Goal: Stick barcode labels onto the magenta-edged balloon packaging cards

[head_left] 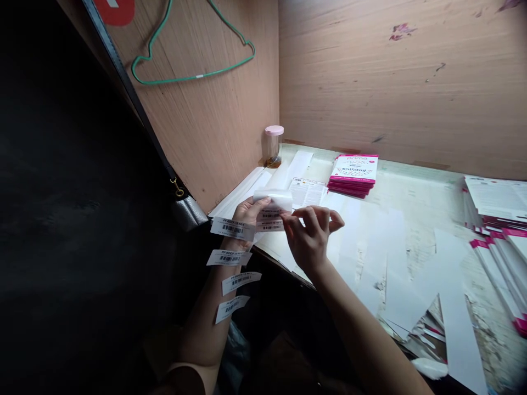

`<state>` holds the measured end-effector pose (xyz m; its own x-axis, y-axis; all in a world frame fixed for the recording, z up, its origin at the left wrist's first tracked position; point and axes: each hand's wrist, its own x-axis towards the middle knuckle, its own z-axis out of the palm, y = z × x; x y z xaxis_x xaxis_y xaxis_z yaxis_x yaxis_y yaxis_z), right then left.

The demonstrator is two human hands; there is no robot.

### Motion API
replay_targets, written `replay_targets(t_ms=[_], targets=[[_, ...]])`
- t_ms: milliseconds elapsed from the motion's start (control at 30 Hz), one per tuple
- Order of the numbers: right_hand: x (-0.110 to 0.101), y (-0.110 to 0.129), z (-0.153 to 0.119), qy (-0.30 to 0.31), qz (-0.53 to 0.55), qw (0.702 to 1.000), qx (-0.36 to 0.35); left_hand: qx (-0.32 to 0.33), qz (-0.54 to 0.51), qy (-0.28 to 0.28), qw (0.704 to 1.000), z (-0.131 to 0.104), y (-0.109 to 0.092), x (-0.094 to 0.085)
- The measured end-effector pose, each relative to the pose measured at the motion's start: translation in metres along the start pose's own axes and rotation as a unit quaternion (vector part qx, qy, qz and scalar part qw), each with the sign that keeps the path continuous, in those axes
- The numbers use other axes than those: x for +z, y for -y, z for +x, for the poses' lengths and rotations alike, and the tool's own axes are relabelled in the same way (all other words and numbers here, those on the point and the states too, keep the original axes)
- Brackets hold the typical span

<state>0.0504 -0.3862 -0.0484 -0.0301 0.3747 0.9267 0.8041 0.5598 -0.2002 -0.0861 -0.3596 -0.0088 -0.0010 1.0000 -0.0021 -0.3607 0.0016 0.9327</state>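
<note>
My left hand [247, 211] grips a curled sheet of barcode labels [273, 199], its thumb pressed on the white backing. Thumb and forefinger of my right hand [308, 236] pinch at the right edge of that sheet, where printed labels show; the other fingers are lifted. Several peeled barcode labels hang stuck along my left wrist and forearm, among them an upper label [233, 228] and a lower label [231, 309]. Just behind the sheet, a printed card [308, 192] lies on the table.
A stack of pink-and-white packets [353, 175] stands at the back, right of a lidded jar [274, 147]. More packets [498, 203] pile up at the right. Paper strips cover the table [415, 203]. A green hanger [197, 75] and a silver bag [187, 211] hang at the left wall.
</note>
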Motion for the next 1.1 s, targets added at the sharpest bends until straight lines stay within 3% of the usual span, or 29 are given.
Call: replay_targets(t_ms=[333,700,1100], targets=[[0.0054,-0.0025,0.0063,-0.068,-0.045,0.997,-0.009,0.008,-0.014,-0.003,1.0,-0.0002,-0.0027,-0.0017],[0.0068,-0.0049,0.0071,-0.011,0.004,0.998,0.067,0.021,-0.015,-0.021,0.999,0.0028,-0.0011,0.0016],[0.0084,-0.0077,0.0036,-0.082,-0.035,0.996,-0.017,0.005,-0.034,-0.044,0.998,0.0023,0.0042,0.0021]])
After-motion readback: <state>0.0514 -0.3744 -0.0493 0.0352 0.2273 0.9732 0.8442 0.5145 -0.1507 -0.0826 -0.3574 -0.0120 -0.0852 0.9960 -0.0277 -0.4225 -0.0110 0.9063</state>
